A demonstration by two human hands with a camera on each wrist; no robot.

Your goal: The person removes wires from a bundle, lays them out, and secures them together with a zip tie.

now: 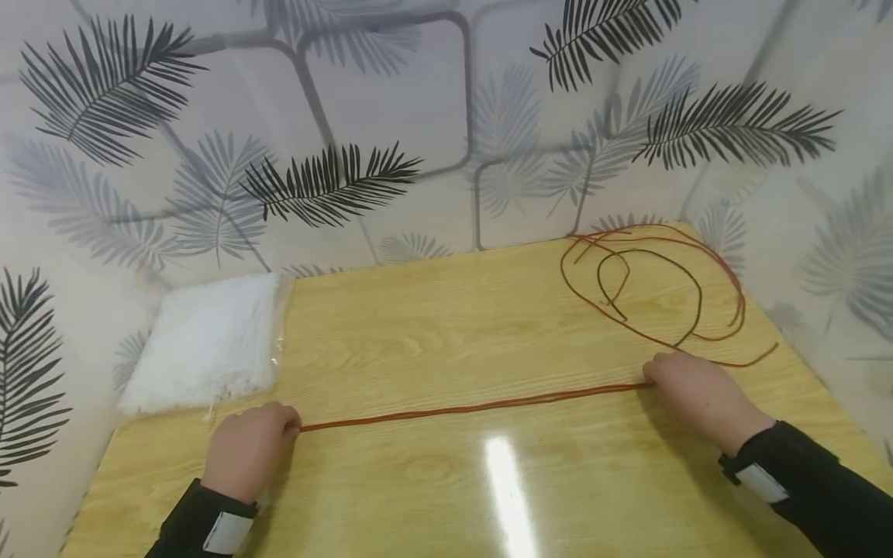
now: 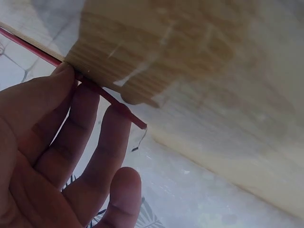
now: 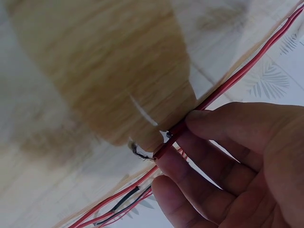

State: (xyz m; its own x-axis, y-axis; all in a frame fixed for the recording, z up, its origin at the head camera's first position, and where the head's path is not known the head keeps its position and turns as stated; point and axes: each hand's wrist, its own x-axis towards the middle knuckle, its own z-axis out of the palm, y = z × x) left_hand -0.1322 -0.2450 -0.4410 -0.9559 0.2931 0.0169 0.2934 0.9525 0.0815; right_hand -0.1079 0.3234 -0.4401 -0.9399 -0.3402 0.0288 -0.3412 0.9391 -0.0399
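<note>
A pair of thin red wires point(image 1: 453, 409) stretches side by side, nearly straight, from hand to hand just above or on the wooden table. My left hand point(image 1: 247, 453) pinches their left end between thumb and fingers. In the left wrist view, a red wire tip point(image 2: 137, 121) with a fine bare strand sticks out past the fingers. At the other end, my right hand point(image 1: 705, 399) pinches the wires near their tips. Dark twisted strands point(image 3: 140, 155) show at a tip in the right wrist view.
Behind my right hand lie loose loops of red wire point(image 1: 656, 339) and a black wire point(image 1: 700, 298). A clear bag of white material point(image 1: 209, 341) lies at the table's back left. Leaf-patterned sheeting point(image 1: 412, 101) borders the wooden table point(image 1: 418, 318) at the back and sides.
</note>
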